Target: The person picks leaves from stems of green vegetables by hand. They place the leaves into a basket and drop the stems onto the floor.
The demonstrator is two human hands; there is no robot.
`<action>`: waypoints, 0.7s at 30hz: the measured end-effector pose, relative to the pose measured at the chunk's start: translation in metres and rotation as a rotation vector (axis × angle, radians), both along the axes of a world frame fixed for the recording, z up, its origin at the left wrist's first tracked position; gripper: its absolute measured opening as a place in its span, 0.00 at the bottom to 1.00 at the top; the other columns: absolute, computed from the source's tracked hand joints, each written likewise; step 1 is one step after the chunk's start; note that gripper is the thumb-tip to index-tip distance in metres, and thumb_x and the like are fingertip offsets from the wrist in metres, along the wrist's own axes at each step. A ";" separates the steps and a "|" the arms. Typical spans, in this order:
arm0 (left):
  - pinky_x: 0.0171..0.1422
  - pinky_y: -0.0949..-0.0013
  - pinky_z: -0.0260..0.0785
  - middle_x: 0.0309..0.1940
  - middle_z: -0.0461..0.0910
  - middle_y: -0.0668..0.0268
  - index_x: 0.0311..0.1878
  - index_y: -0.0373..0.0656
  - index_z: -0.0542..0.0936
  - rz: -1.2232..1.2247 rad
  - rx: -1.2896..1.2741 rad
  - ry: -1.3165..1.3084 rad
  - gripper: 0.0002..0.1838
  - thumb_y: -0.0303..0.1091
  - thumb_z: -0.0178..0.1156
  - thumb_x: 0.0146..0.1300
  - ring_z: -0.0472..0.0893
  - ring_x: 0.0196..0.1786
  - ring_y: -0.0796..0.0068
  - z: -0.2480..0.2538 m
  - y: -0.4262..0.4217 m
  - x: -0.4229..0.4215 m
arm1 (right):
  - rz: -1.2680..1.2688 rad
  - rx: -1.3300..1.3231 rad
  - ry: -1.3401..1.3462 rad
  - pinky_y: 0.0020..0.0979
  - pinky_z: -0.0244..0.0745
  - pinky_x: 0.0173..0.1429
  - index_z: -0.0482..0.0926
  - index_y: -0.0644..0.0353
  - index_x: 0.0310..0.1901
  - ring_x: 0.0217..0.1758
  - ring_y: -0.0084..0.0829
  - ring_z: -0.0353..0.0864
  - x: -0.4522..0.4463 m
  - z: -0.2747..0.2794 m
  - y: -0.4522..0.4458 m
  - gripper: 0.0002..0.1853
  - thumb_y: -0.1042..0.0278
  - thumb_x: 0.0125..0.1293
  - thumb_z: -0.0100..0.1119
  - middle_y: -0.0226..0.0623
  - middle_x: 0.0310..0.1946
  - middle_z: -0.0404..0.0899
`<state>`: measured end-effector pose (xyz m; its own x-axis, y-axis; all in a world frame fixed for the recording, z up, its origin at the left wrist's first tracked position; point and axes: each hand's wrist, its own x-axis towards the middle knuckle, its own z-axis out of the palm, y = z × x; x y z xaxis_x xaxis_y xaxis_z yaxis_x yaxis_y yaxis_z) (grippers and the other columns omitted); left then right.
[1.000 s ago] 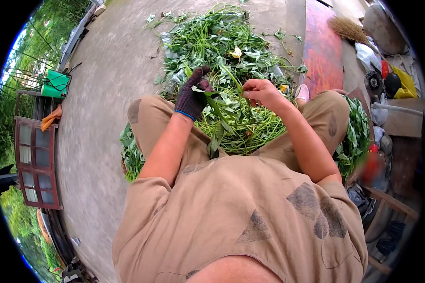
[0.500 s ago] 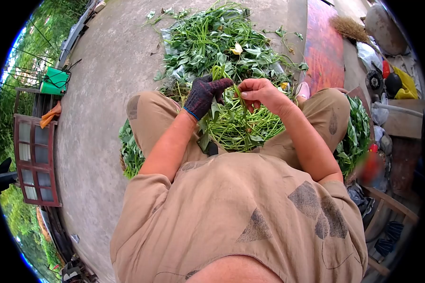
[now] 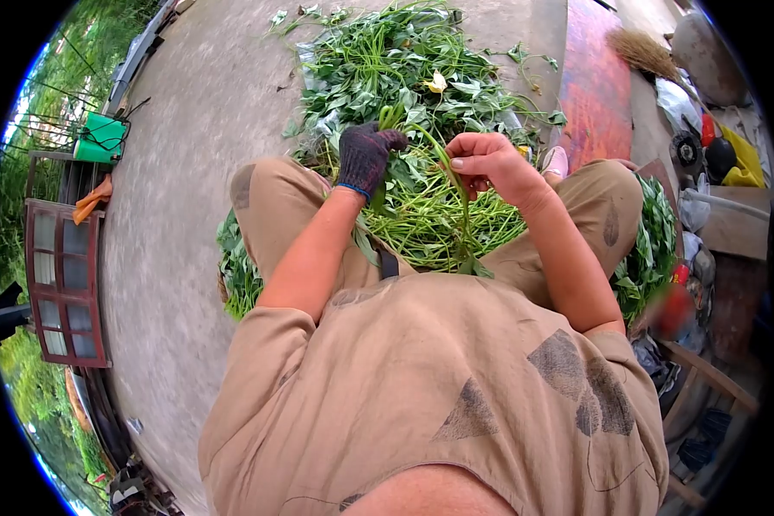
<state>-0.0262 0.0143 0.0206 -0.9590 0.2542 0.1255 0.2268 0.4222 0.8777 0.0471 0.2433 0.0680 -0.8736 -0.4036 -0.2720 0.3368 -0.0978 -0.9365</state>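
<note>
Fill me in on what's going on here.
A seated person is working through leafy green vines by hand. The gloved left hand grips some green stems, while the bare right hand pinches a long stem that hangs down. Between the legs lies a pile of loose stems, and just beyond it a big heap of leafy vines is spread on the ground. More leafy greens sit beside the right leg.
</note>
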 end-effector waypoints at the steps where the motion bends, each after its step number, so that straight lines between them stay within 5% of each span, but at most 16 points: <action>1: 0.33 0.69 0.71 0.23 0.84 0.63 0.30 0.40 0.87 0.028 0.132 -0.049 0.09 0.32 0.60 0.58 0.82 0.26 0.72 -0.017 -0.006 -0.011 | -0.007 -0.048 0.006 0.17 0.61 0.22 0.80 0.63 0.42 0.19 0.16 0.75 0.000 0.006 0.005 0.09 0.69 0.64 0.58 0.26 0.25 0.80; 6: 0.32 0.72 0.72 0.24 0.83 0.64 0.33 0.39 0.87 -0.120 0.240 -0.123 0.11 0.31 0.56 0.63 0.79 0.24 0.77 -0.030 -0.019 -0.019 | -0.115 -0.024 0.073 0.18 0.62 0.21 0.80 0.64 0.42 0.18 0.17 0.76 -0.002 0.008 0.020 0.08 0.71 0.64 0.58 0.28 0.25 0.81; 8: 0.34 0.74 0.72 0.28 0.83 0.63 0.36 0.41 0.87 -0.234 0.147 -0.218 0.10 0.31 0.55 0.64 0.81 0.31 0.77 -0.005 -0.002 0.003 | -0.128 0.047 0.027 0.19 0.62 0.19 0.80 0.64 0.40 0.17 0.19 0.75 -0.006 -0.012 0.014 0.06 0.73 0.64 0.59 0.29 0.25 0.80; 10: 0.36 0.74 0.73 0.33 0.83 0.63 0.38 0.42 0.86 -0.323 0.183 0.078 0.11 0.31 0.54 0.65 0.81 0.35 0.76 -0.017 0.016 0.018 | -0.162 0.067 -0.011 0.20 0.64 0.18 0.79 0.65 0.39 0.15 0.20 0.74 -0.005 -0.024 -0.002 0.05 0.74 0.63 0.59 0.30 0.24 0.79; 11: 0.41 0.73 0.74 0.37 0.83 0.63 0.42 0.40 0.85 -0.280 0.257 -0.238 0.11 0.30 0.54 0.66 0.81 0.37 0.75 -0.014 0.017 0.023 | -0.178 0.097 0.009 0.23 0.66 0.18 0.79 0.67 0.36 0.14 0.21 0.73 -0.006 -0.030 -0.010 0.04 0.76 0.62 0.59 0.31 0.23 0.78; 18: 0.41 0.73 0.74 0.33 0.83 0.65 0.42 0.39 0.82 -0.059 0.788 -0.928 0.09 0.34 0.60 0.65 0.80 0.34 0.77 -0.011 0.027 0.029 | -0.308 0.276 0.080 0.25 0.66 0.16 0.79 0.67 0.34 0.13 0.21 0.71 -0.015 -0.055 -0.019 0.05 0.74 0.60 0.62 0.32 0.20 0.77; 21: 0.34 0.75 0.69 0.28 0.80 0.67 0.39 0.39 0.82 -0.092 0.588 -0.814 0.11 0.36 0.67 0.59 0.77 0.29 0.80 -0.003 0.035 0.038 | -0.315 0.272 0.050 0.25 0.66 0.16 0.79 0.67 0.33 0.13 0.21 0.71 -0.017 -0.058 -0.019 0.05 0.74 0.60 0.62 0.31 0.20 0.77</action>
<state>0.0118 0.0496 0.0180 -0.7884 0.4400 -0.4299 -0.5248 -0.1165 0.8432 0.0297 0.2240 0.0100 -0.9575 -0.0338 -0.2863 0.2838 0.0648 -0.9567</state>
